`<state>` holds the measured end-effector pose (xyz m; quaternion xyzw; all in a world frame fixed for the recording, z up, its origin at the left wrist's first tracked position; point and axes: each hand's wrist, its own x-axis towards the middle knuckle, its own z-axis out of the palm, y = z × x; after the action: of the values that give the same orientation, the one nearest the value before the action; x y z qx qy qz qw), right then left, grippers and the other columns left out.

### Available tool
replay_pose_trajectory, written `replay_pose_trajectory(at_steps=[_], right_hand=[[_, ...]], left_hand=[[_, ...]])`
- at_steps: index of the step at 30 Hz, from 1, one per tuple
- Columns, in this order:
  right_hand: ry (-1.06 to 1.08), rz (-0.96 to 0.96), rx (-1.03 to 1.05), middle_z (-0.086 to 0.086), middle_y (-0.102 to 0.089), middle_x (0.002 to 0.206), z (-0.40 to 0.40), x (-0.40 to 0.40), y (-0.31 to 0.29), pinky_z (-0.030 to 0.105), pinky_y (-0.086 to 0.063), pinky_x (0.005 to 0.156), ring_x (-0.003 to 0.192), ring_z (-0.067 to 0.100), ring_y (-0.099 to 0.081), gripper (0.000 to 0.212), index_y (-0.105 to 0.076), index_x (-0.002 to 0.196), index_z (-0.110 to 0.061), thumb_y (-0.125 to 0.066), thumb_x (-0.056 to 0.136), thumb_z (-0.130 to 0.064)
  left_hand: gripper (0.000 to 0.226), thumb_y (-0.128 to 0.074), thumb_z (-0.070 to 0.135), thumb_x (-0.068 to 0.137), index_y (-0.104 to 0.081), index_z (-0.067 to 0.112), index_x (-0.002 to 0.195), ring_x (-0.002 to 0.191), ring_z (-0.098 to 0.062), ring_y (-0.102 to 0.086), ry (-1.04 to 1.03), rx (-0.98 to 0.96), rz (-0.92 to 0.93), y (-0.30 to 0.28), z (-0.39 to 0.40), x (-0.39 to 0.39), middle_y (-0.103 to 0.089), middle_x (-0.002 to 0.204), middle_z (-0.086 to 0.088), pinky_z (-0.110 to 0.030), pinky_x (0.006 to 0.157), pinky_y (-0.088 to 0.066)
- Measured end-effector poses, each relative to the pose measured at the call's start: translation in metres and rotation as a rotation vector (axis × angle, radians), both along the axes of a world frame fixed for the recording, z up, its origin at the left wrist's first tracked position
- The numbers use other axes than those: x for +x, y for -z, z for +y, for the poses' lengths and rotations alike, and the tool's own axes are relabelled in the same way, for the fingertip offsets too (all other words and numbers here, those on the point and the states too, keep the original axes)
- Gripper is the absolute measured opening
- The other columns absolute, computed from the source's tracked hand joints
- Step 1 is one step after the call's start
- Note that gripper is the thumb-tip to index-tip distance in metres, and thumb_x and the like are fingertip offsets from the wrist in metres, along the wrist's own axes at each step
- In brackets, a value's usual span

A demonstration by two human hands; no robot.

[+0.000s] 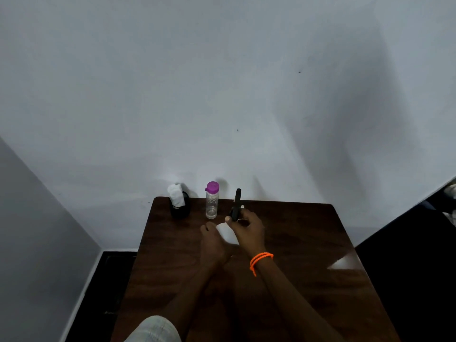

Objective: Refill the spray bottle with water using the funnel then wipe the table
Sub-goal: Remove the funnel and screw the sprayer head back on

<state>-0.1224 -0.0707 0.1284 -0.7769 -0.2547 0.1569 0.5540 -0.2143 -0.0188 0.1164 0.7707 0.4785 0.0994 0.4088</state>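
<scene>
- A black holder (180, 209) stuffed with white tissue (175, 195) is parked at the table's (308, 267) far left corner.
- A clear water bottle (211, 201) with a purple cap is stood just right of it.
- The white spray bottle (228, 233) is gripped mid-table by the left hand (212, 245).
- Its black sprayer head (236, 206) is clutched by the right hand (248, 230), fingers curled round it.

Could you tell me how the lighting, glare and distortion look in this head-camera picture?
Head view: dim overall, so the hands and dark table lose detail; one bright glare patch lies near the table's right edge; broad soft shadows fall across the wall; wide-angle bending slants the table edges outward; the white spray bottle looks slightly soft.
</scene>
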Motion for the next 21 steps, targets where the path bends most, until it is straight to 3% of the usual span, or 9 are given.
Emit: replay_pose_trajectory(at_steps=[3,6,8,12,14,17,21], right_hand=[[0.045,-0.015,0.017,-0.010,-0.071,0.081,0.002,-0.002,-0.002,0.023,-0.052,0.072,0.076,0.004,-0.065,0.024,-0.074,0.085,-0.019,-0.091,0.069,-0.022],[0.094,-0.025,0.016,-0.005,-0.065,0.069,0.003,-0.003,-0.003,0.023,-0.050,0.060,0.063,0.008,-0.060,0.038,-0.061,0.072,-0.017,-0.095,0.061,-0.031],[0.071,-0.029,-0.005,-0.006,-0.067,0.072,0.002,-0.002,-0.006,0.020,-0.050,0.059,0.065,0.006,-0.062,0.042,-0.061,0.074,-0.019,-0.096,0.059,-0.035],[-0.037,-0.011,-0.019,-0.010,-0.072,0.095,0.000,0.004,-0.008,0.016,-0.052,0.073,0.087,0.002,-0.067,0.033,-0.071,0.094,-0.028,-0.090,0.068,-0.026],[-0.042,-0.029,-0.008,-0.008,-0.074,0.097,-0.001,0.005,-0.006,0.019,-0.051,0.077,0.091,0.002,-0.067,0.027,-0.076,0.096,-0.024,-0.087,0.072,-0.020],[-0.006,-0.069,-0.008,-0.012,-0.073,0.084,-0.001,0.002,-0.008,0.012,-0.047,0.072,0.085,-0.003,-0.066,0.022,-0.074,0.082,-0.023,-0.091,0.068,-0.025],[0.026,-0.071,-0.004,-0.013,-0.064,0.070,-0.002,0.001,-0.013,0.012,-0.046,0.061,0.070,0.000,-0.062,0.041,-0.056,0.068,-0.028,-0.095,0.060,-0.026]], left_hand=[[0.093,-0.093,0.037,0.054,-0.042,0.005,0.125,0.112,-0.024,-0.054,-0.032,0.002,-0.010,0.003,0.001,-0.001,-0.043,0.128,-0.010,-0.033,0.089,-0.050],[0.075,-0.085,0.026,0.070,-0.041,0.005,0.127,0.114,-0.030,-0.053,-0.042,0.040,-0.043,0.005,0.001,0.002,-0.045,0.131,-0.017,-0.035,0.094,-0.048],[0.071,-0.082,0.029,0.073,-0.042,0.005,0.126,0.115,-0.030,-0.051,-0.007,0.064,-0.021,0.007,-0.001,0.004,-0.044,0.129,-0.016,-0.037,0.099,-0.046],[0.104,-0.087,0.057,0.041,-0.042,0.011,0.123,0.112,-0.020,-0.051,-0.029,0.005,-0.042,0.009,0.002,0.001,-0.043,0.125,-0.005,-0.027,0.086,-0.045],[0.106,-0.091,0.054,0.040,-0.042,0.010,0.123,0.110,-0.018,-0.050,-0.045,-0.002,-0.045,0.015,0.005,0.002,-0.043,0.125,-0.006,-0.025,0.083,-0.043],[0.098,-0.093,0.043,0.049,-0.042,0.007,0.125,0.113,-0.020,-0.050,-0.027,0.041,-0.054,0.016,0.006,0.002,-0.043,0.126,-0.009,-0.029,0.090,-0.047],[0.102,-0.092,0.045,0.042,-0.041,0.009,0.123,0.112,-0.021,-0.052,-0.032,0.012,-0.054,0.019,0.003,0.002,-0.043,0.124,-0.007,-0.032,0.091,-0.050]])
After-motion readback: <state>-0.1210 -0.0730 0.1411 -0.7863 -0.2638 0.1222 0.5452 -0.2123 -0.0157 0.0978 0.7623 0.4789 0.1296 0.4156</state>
